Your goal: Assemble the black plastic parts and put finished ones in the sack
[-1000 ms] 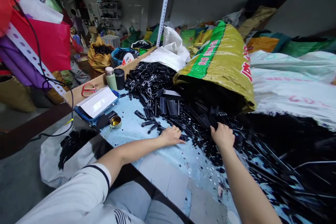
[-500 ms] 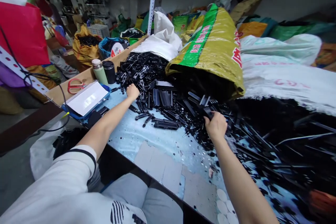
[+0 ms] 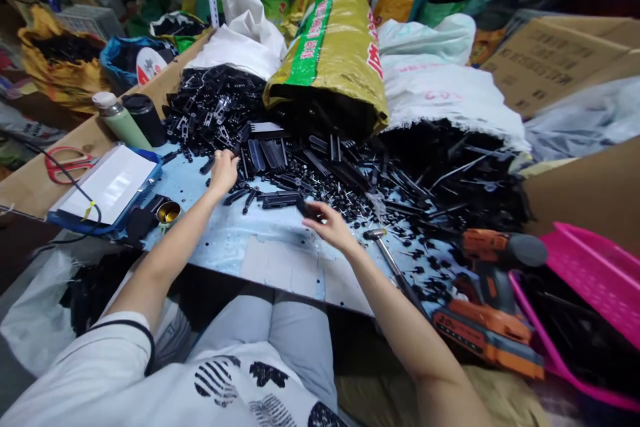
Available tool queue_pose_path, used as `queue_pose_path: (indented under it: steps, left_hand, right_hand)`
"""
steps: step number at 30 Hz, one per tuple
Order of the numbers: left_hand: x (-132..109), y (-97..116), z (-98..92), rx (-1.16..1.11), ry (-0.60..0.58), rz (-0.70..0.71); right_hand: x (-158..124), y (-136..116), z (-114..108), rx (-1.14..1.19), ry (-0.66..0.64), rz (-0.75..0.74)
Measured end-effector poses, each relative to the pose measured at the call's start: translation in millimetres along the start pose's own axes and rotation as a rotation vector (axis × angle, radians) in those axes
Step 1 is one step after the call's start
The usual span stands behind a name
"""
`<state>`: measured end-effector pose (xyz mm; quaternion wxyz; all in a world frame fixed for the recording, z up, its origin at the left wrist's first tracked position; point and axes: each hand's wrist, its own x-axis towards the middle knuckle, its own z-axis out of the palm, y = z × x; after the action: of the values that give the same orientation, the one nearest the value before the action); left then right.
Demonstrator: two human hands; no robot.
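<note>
My right hand [image 3: 327,221] is over the front of the blue table surface, thumb and fingers pinched on a small black plastic part [image 3: 304,207]. Farther left, my left hand [image 3: 225,171] is closed at the edge of a heap of black plastic parts [image 3: 207,103]; whatever its fingertips grip is hidden among the dark pieces. Between the hands lie flat long black pieces [image 3: 280,200] and a row of upright black strips [image 3: 267,155]. Small loose black parts and screw-like bits [image 3: 345,197] are scattered right of them.
Yellow-green sack [image 3: 345,47] and white sacks [image 3: 440,90] spill black parts at the back. At right are a hammer [image 3: 393,260], orange cordless drill [image 3: 487,300] and pink basket [image 3: 595,280]. Left: bottle [image 3: 123,121], black cup [image 3: 145,120], scissors [image 3: 67,163], blue tray [image 3: 113,220].
The view has swung right, bringing the drill, hammer and pink basket into sight. My right hand has come back from the pile toward my left hand, carrying a black part. My left hand stays by the heap.
</note>
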<state>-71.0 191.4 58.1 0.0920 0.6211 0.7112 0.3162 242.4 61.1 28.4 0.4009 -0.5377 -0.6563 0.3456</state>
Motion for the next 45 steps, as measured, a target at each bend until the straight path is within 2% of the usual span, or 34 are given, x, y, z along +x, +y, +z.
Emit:
queue_pose_path:
  steps: [2,4,5,8,11,13,15,18,20,23,27,30,35,39,42,45]
  left_hand:
    - [-39.9,6.9,-11.4,0.022,-0.099,0.199]
    - [-87.2,14.4,-19.7,0.089,-0.272,0.471]
    - [-111.4,17.6,-21.4,0.129,-0.369,0.576]
    - [-172.8,21.6,-15.3,0.200,-0.591,0.688]
    - [-205.9,17.7,-1.8,0.068,-0.664,0.691]
    - [-215.5,15.9,4.0,-0.151,-0.658,0.603]
    - [-221.7,18.8,5.3,-0.389,-0.672,0.452]
    - [-229.8,30.7,0.8,-0.625,-0.718,0.267]
    - [-233.8,38.7,-4.6,-0.670,-0.714,0.240]
    - [-236.3,44.5,-13.4,-0.599,-0.618,0.346]
    - [-240.9,46.8,-19.7,-0.435,-0.461,0.462]
    - [-249.7,54.4,-17.8,-0.449,-0.366,0.449]
    - [-261.9,75.5,-13.6,-0.591,-0.151,0.385]
    - [-256.7,81.6,-17.4,-0.658,-0.128,0.393]
    - [-251.0,75.5,-14.3,-0.676,-0.167,0.406]
    - [-253.5,60.0,-2.4,-0.619,-0.272,0.313]
  right_hand:
    - [-37.5,-14.4,9.1,-0.171,-0.202,-0.154]
    - [-71.5,-24.1,16.8,-0.367,-0.370,-0.254]
    - [-85.8,-26.2,20.6,-0.461,-0.410,-0.265]
    - [-114.7,-22.7,32.9,-0.673,-0.384,-0.202]
    - [-123.8,-14.7,45.5,-0.576,-0.234,-0.080]
    - [-122.7,-13.9,53.3,-0.292,-0.085,0.060]
    - [-119.2,-18.0,60.2,0.067,0.024,0.215]
    - [-114.5,-27.5,66.2,0.465,0.035,0.312]
    - [-113.6,-31.6,65.0,0.566,-0.001,0.286]
    - [-115.3,-31.7,56.1,0.524,-0.073,0.223]
    - [-120.3,-29.4,45.4,0.294,-0.128,0.111]
    - [-123.0,-33.0,48.2,0.236,-0.069,0.070]
    - [-125.0,-46.0,64.4,0.303,0.111,0.021]
    - [-128.5,-53.4,77.8,0.282,0.166,-0.002]
    - [-130.1,-51.9,87.3,0.253,0.197,0.008]
    - [-119.3,-38.6,80.0,0.108,0.031,-0.019]
